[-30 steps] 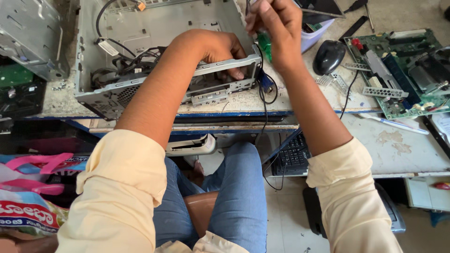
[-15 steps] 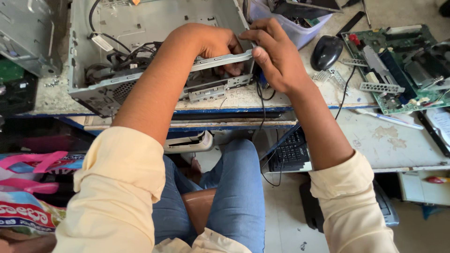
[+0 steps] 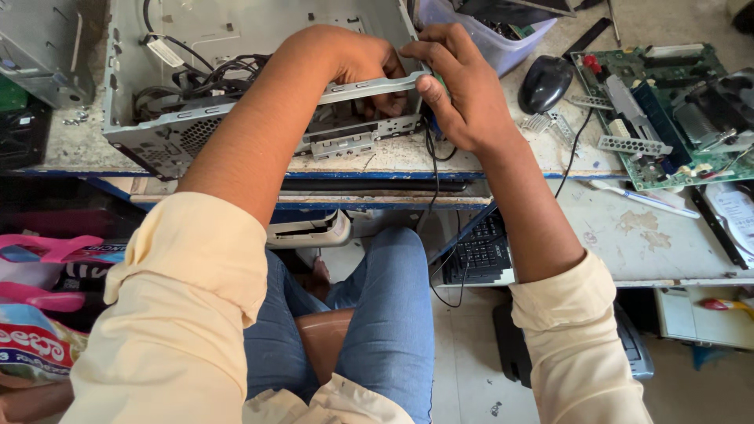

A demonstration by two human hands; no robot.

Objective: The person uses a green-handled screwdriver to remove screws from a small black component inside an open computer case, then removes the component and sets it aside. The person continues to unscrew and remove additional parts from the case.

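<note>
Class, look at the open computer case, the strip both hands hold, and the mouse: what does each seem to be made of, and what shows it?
Computer case: bare grey sheet metal, dull, with punched vent holes. Strip, held in the grip of the left hand and right hand: thin, pale grey, probably metal, though plastic is possible. Mouse: black moulded plastic, smooth with a soft sheen.

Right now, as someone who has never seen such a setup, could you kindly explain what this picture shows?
It comes from a camera on a seated person's head, looking down at their own hands. The left hand and right hand grip a grey metal bar across an opened computer case on the workbench. To the right lie a black mouse and a green circuit board. A keyboard sits lower, under the bench.
</note>
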